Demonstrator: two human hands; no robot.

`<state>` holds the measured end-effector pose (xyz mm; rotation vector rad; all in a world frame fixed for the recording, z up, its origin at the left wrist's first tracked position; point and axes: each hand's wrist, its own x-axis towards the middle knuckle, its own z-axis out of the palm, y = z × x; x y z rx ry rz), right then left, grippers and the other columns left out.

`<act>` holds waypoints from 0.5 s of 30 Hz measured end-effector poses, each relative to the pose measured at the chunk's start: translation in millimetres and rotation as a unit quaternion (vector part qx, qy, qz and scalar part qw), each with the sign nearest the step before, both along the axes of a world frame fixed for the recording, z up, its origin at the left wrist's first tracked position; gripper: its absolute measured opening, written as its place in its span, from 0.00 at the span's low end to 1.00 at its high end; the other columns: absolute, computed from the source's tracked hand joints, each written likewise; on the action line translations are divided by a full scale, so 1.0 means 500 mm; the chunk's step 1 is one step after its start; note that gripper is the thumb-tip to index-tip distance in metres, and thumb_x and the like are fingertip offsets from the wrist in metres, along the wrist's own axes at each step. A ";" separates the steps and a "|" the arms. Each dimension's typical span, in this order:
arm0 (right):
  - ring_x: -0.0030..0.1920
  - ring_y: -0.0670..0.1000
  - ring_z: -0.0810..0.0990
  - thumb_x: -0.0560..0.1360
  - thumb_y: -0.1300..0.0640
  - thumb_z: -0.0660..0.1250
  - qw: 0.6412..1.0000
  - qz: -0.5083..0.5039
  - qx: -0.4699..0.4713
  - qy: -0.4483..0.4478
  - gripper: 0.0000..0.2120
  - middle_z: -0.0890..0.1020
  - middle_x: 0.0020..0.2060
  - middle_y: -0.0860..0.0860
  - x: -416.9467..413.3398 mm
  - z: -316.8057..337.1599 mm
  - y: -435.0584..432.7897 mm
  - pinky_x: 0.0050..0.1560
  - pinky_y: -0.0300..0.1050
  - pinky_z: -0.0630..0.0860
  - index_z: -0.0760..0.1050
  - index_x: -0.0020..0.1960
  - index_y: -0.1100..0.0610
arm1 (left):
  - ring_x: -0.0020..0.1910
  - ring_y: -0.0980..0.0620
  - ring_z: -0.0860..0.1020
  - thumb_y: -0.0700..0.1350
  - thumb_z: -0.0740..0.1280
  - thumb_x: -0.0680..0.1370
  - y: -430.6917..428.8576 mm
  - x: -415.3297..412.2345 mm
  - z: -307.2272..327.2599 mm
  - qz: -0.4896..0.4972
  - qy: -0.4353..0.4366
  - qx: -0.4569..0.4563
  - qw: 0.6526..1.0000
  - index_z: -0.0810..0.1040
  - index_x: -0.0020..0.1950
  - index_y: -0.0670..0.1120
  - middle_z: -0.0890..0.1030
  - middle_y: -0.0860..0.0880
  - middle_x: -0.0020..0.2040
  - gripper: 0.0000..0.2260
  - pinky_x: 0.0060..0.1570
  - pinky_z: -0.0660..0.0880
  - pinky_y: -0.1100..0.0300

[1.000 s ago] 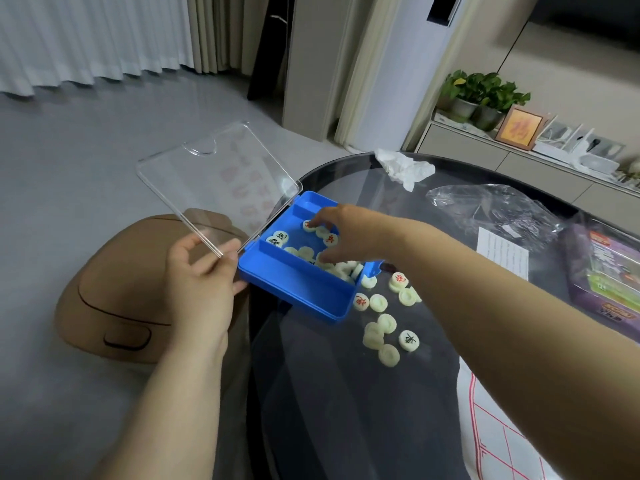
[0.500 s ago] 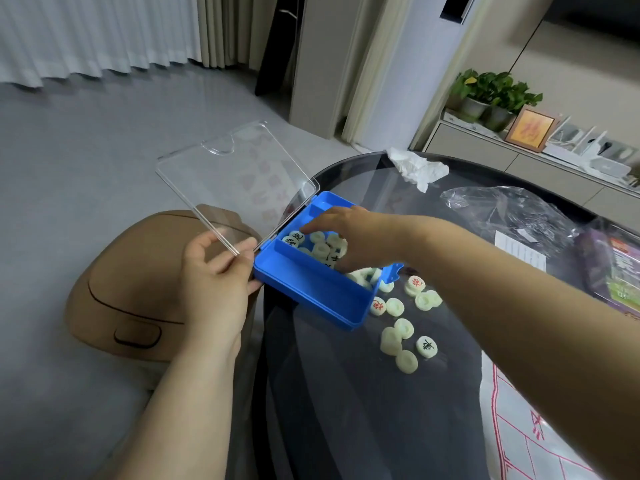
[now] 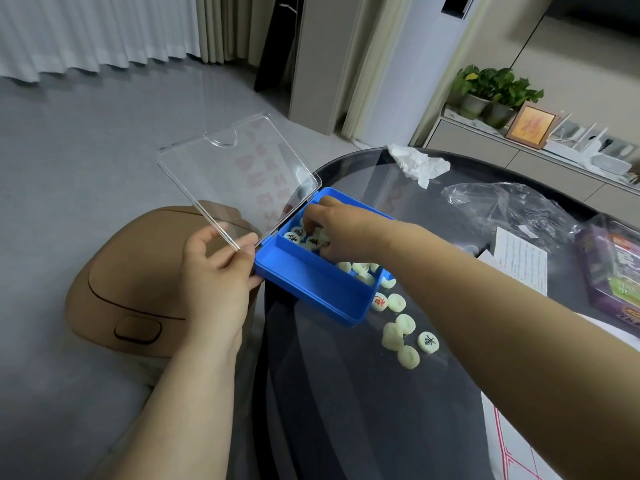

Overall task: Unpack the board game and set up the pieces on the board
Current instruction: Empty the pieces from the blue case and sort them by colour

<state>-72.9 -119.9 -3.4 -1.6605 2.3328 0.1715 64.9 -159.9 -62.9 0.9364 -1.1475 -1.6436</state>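
Lying nearest, at five o'clock, the board (image 3: 512, 455) shows one corner. Loose pieces (image 3: 405, 336) sit on the table (image 3: 346, 410) at the box's (image 3: 311, 289) four o'clock. Your left hand (image 3: 216, 268) grips the box's nine o'clock corner, lid (image 3: 239, 174) open. Your right hand (image 3: 341, 233) curls among boxed pieces; whether it pinches one, I cannot tell.
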 end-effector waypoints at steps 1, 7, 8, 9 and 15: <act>0.45 0.52 0.69 0.74 0.60 0.63 1.000 -0.002 0.005 0.000 0.17 0.66 0.61 0.52 0.000 0.003 -0.001 0.43 0.43 0.69 0.66 0.62 0.55 | 0.32 0.68 0.78 0.34 0.62 0.76 0.000 0.000 -0.001 0.001 -0.001 -0.001 1.000 0.66 0.55 0.48 0.78 0.54 0.41 0.12 0.29 0.75 0.72; 0.30 0.47 0.69 0.73 0.60 0.64 0.999 -0.019 0.037 0.008 0.18 0.65 0.52 0.50 0.007 0.017 -0.015 0.20 0.32 0.66 0.66 0.62 0.56 | 0.34 0.65 0.79 0.35 0.62 0.76 -0.001 -0.001 -0.002 0.007 -0.010 -0.006 1.000 0.66 0.54 0.49 0.78 0.55 0.41 0.12 0.31 0.76 0.71; 0.29 0.46 0.67 0.74 0.60 0.64 0.999 -0.015 0.037 0.021 0.18 0.63 0.50 0.49 0.009 0.017 -0.016 0.18 0.32 0.66 0.66 0.62 0.56 | 0.34 0.65 0.79 0.35 0.62 0.76 0.000 -0.001 -0.002 0.007 -0.010 -0.006 1.000 0.66 0.54 0.50 0.78 0.55 0.41 0.12 0.32 0.76 0.71; 0.29 0.45 0.66 0.74 0.61 0.64 0.999 -0.010 0.035 0.027 0.17 0.62 0.50 0.49 0.010 0.016 -0.017 0.17 0.32 0.65 0.66 0.62 0.56 | 0.33 0.66 0.79 0.35 0.62 0.76 0.000 -0.001 -0.002 0.007 -0.008 -0.005 1.000 0.66 0.54 0.50 0.78 0.55 0.41 0.12 0.32 0.77 0.71; 0.37 0.49 0.69 0.75 0.62 0.60 1.000 -0.011 0.005 0.018 0.07 0.71 0.45 0.51 -0.008 -0.001 -0.004 0.27 0.33 0.61 0.71 0.53 0.58 | 0.39 0.61 0.79 0.35 0.62 0.76 0.002 0.000 -0.001 0.010 -0.011 -0.005 1.000 0.66 0.54 0.50 0.79 0.55 0.41 0.12 0.33 0.77 0.70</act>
